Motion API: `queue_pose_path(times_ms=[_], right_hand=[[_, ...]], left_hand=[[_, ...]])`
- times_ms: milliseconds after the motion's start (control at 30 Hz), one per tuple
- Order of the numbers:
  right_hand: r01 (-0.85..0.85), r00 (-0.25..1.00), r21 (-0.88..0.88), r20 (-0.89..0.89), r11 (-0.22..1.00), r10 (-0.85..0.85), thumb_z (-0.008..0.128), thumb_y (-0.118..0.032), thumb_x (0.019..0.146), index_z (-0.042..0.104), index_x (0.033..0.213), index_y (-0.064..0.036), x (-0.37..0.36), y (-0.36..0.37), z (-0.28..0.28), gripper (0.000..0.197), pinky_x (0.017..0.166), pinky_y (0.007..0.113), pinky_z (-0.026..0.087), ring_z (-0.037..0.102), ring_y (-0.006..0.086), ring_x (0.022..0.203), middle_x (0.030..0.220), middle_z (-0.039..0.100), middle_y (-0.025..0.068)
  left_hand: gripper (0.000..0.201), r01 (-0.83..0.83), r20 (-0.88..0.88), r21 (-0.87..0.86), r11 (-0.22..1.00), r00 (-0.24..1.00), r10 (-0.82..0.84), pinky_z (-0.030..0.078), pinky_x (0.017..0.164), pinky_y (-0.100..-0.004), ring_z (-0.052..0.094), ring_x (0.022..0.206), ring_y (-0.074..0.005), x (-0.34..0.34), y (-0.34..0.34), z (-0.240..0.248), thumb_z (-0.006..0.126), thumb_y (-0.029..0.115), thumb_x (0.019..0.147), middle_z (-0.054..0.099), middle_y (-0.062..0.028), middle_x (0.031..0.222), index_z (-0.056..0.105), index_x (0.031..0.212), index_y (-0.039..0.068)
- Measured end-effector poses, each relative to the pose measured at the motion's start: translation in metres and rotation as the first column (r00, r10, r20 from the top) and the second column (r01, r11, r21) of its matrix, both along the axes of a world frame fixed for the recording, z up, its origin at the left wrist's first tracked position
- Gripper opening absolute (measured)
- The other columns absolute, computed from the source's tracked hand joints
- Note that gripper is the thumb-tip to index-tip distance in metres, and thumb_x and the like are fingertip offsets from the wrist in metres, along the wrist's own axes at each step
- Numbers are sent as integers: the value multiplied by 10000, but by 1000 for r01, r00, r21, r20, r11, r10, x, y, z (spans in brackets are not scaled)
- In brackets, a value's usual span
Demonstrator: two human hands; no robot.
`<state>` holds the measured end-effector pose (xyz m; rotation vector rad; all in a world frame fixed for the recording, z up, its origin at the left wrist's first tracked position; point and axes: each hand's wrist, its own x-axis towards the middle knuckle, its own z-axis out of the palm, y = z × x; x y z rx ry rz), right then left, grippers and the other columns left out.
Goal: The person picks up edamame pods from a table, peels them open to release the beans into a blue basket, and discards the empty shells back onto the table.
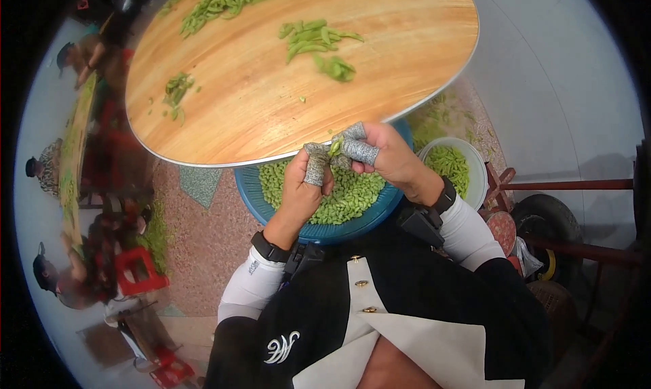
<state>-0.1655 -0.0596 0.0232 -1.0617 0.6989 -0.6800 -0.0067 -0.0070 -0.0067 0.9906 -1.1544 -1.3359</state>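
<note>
Honestly, had a green pod (pixel 335 147) pinched between left hand (pixel 310 171) and right hand (pixel 380 152), both grips closed, by the table (pixel 271 118) edge near the blue basin (pixel 246 199). Probably risked flicking bits outside with too hard a squeeze, given bulky grey finger wraps (pixel 360 151). Couldn't make out the pod's ends.
</note>
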Motion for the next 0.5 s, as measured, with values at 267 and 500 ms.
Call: queue_pose_path(times_ms=[267, 500], right_hand=[[4, 1000, 36, 24, 999, -5, 535, -109, 818, 547, 883, -12, 4, 3, -4, 117, 465, 159, 375, 467, 30, 535, 703, 551, -1], [-29, 999, -74, 35, 997, 32, 534, -95, 819, 544, 891, -1, 4, 2, -10, 119, 493, 162, 377, 452, 26, 555, 722, 560, 8]], left_hand=[[226, -9, -328, 170, 985, 943, 65, 253, 390, -216, 274, 423, -84, -3, 2, -6, 436, 290, 885, 285, 27, 510, 444, 850, 67], [263, 87, -414, 268, 960, 910, 33, 249, 388, -218, 272, 416, -88, -2, 1, -1, 425, 332, 883, 289, 24, 504, 459, 835, 75]])
